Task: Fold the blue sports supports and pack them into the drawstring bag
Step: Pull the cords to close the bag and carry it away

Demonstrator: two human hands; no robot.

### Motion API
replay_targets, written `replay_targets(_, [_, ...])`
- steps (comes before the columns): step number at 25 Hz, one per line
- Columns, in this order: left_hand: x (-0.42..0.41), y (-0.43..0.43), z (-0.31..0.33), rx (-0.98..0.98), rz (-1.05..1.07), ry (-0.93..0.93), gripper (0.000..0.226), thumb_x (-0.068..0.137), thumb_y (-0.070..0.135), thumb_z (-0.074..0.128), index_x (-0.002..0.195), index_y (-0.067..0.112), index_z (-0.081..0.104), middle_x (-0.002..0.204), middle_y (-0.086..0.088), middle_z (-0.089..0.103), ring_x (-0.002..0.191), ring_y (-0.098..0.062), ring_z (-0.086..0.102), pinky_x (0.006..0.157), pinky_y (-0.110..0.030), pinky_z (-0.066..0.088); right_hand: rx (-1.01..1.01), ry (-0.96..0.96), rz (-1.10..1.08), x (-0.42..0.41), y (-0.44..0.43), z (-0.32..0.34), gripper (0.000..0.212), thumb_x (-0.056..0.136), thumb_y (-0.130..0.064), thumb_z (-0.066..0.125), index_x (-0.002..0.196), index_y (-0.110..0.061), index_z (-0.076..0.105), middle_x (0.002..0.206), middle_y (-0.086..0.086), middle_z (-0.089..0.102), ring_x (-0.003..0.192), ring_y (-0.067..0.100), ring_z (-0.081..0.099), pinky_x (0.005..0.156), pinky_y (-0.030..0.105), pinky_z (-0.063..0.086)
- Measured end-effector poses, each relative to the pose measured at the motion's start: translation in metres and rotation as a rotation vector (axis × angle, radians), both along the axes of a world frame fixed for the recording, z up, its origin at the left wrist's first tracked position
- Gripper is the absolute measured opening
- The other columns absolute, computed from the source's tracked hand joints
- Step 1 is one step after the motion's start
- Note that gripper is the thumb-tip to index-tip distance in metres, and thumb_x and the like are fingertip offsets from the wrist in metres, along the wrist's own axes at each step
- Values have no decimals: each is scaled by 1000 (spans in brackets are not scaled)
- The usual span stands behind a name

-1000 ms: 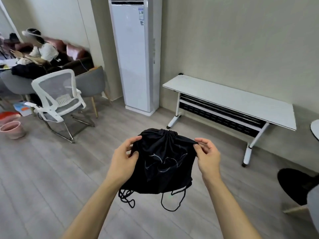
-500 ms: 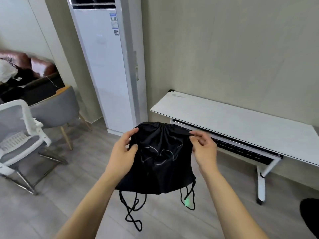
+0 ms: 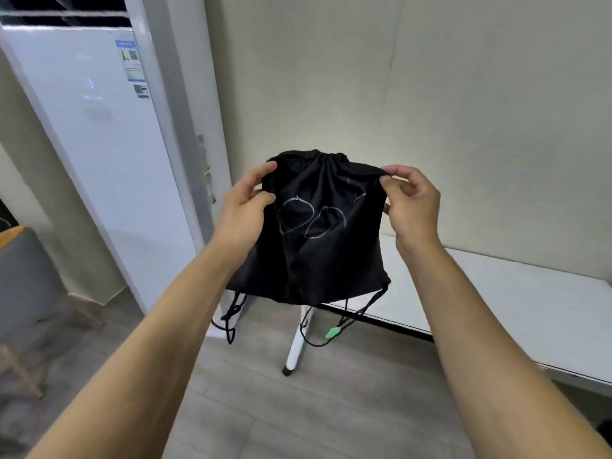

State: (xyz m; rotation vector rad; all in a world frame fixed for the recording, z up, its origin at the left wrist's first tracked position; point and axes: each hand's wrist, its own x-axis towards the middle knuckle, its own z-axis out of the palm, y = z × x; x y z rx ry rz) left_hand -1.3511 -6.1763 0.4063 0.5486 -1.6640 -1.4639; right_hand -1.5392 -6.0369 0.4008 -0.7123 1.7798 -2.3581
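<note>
Nearest the camera, two bare forearms are stretched forward, and the drawstring bag (image 3: 318, 233) is held up in the air between the hands. The left hand (image 3: 246, 207) is clamped on the bag's upper edge at about 10 o'clock, with the cloth pinched between thumb and fingers. The right hand (image 3: 410, 203) is closed on the opposite edge at about 2 o'clock, where only a small fold is nipped by the fingertips.

The likeliest fault is judged to lie in that light right-hand pinch. The thin, slippery-looking fabric could be lost from it as the mouth is pulled apart, and the bag would then swing from one corner. The mouth is seen gathered tight at 12 o'clock, so nothing can be packed until it is loosened. A sharp tug against the cinched cord may simply tighten it.

The loose cords (image 3: 231, 319) hang below at 7 and 5 o'clock, one carrying a green toggle (image 3: 331, 333). They could be caught on something when the bag is set down. No blue sports supports are to be seen, so folding is judged not yet begun.

Beyond the bag, a white worktop (image 3: 496, 309) is set against the wall at 4 o'clock. A tall white air conditioner (image 3: 99, 144) stands at 10 o'clock.
</note>
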Motion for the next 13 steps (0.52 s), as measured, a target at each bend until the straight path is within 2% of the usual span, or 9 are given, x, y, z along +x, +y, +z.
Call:
replay_targets(2, [-54,-45,24,-13,-27,42,50,91,-6,49,131,20,64,103,17,73,92,-2,67,88,-28,54,-52,20,-56,-42,-40,25,17,86,-10,67,88,-25,74,75,8,70,73,18,60,84,53,58])
replay_targets(4, [-110,-89,39,-5,-63,81,49,88,-3,50,130,18,65,119,7,70,114,-13,64,109,-42,47,-94,40,-96,-86,-75,41,17,84,-11,67,85,-26,74,74,9,68,72,21,57,83,59,56])
replay_targets(5, [-134,-107,42,-5,-69,98,49,87,-2,50,129,17,66,122,5,68,122,-16,60,112,-45,44,-105,44,-111,-107,-88,44,17,84,-10,67,85,-26,74,73,9,68,72,22,57,82,60,55])
replay_targets(7, [-178,-136,42,-5,-103,131,49,87,-4,48,130,14,66,117,6,68,120,-15,61,105,-40,50,-111,37,-130,-145,-108,44,17,85,-9,67,86,-24,74,73,6,70,72,20,59,82,58,56])
replay_targets(9, [-218,-156,29,34,-130,128,48,91,-4,44,130,14,65,119,4,68,111,-9,62,88,-33,56,-99,22,-130,-180,-126,28,17,87,-8,67,88,-23,74,74,2,72,72,16,63,87,54,57])
replay_targets(11, [-253,-171,-1,81,-149,113,48,92,-4,42,130,14,65,132,-3,65,111,-7,62,87,-34,56,-73,-14,-132,-210,-136,-5,16,89,-8,67,90,-22,74,75,-2,73,73,12,66,89,48,57])
replay_targets(13, [-283,-186,-40,140,-158,77,48,93,-5,41,130,15,65,132,-1,65,109,-6,64,90,-34,55,-27,-64,-113,-236,-145,-45,15,90,-8,67,93,-21,74,75,-3,73,73,10,66,85,42,56])
